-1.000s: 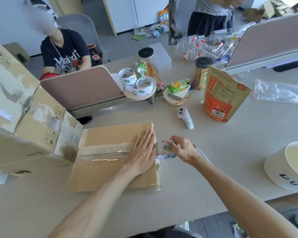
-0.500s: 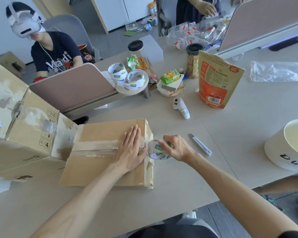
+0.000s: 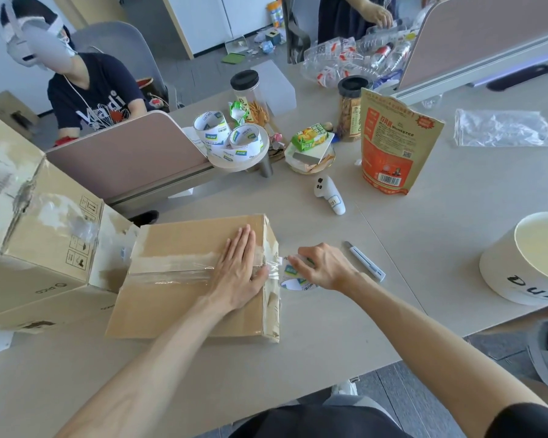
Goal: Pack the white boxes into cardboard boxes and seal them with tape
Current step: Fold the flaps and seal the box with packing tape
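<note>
A closed cardboard box [image 3: 184, 241] lies on the desk in front of me, with a strip of clear tape [image 3: 171, 275] running along its top seam. My left hand [image 3: 238, 273] presses flat on the tape near the box's right edge, fingers straight. My right hand [image 3: 325, 267] grips a tape roll [image 3: 293, 276] just past that edge, low beside the box's right side. A short stretch of tape runs from the roll to the box. No white boxes are visible.
Bigger taped cardboard boxes [image 3: 35, 235] stand at the left. A white utility knife [image 3: 366, 262] lies right of my hand. A white controller [image 3: 328, 194], an orange snack bag [image 3: 393, 143], a dish of spare tape rolls [image 3: 234, 147] and a white tub [image 3: 525, 257] surround the work area. Other people sit across the desk.
My right hand has drawn the tape roll lower beside the box's right side. My left hand has stayed flat on the tape by the box's right edge.
</note>
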The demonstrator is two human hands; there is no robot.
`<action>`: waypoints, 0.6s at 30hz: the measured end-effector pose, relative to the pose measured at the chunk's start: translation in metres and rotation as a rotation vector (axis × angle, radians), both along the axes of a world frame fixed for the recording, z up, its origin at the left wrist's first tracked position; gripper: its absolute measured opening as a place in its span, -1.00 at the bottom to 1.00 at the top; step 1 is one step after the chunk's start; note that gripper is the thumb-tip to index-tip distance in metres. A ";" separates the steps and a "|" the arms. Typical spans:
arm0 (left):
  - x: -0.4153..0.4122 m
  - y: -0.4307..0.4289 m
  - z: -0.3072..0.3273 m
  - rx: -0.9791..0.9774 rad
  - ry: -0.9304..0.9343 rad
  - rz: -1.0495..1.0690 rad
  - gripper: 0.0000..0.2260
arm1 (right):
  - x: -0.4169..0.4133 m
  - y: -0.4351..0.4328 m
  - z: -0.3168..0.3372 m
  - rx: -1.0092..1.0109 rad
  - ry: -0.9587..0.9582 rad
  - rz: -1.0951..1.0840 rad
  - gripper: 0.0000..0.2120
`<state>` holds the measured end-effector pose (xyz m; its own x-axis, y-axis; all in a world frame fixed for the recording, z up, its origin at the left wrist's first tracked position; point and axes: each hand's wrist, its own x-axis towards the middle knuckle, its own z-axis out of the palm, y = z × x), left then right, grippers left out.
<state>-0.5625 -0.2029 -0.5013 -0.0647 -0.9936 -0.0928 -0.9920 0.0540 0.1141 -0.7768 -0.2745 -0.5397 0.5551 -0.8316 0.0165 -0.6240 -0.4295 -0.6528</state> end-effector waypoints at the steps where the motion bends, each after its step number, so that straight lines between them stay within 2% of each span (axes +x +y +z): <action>1: 0.000 0.000 0.000 -0.002 -0.001 0.001 -0.23 | 0.000 0.001 0.000 -0.002 0.017 0.003 -0.47; 7: 0.000 0.001 -0.001 -0.005 0.003 0.002 -0.23 | -0.003 0.004 -0.007 0.004 0.116 0.023 -0.59; 10: -0.002 -0.002 0.001 -0.005 0.038 0.026 -0.20 | 0.004 0.006 -0.013 0.128 0.113 0.001 -0.54; 14: -0.012 -0.013 0.011 0.006 0.249 0.193 -0.11 | 0.020 0.008 -0.013 0.319 0.132 0.007 -0.56; 18: -0.016 -0.019 0.011 0.107 0.163 0.248 -0.11 | 0.020 -0.005 -0.016 0.466 0.022 -0.043 -0.62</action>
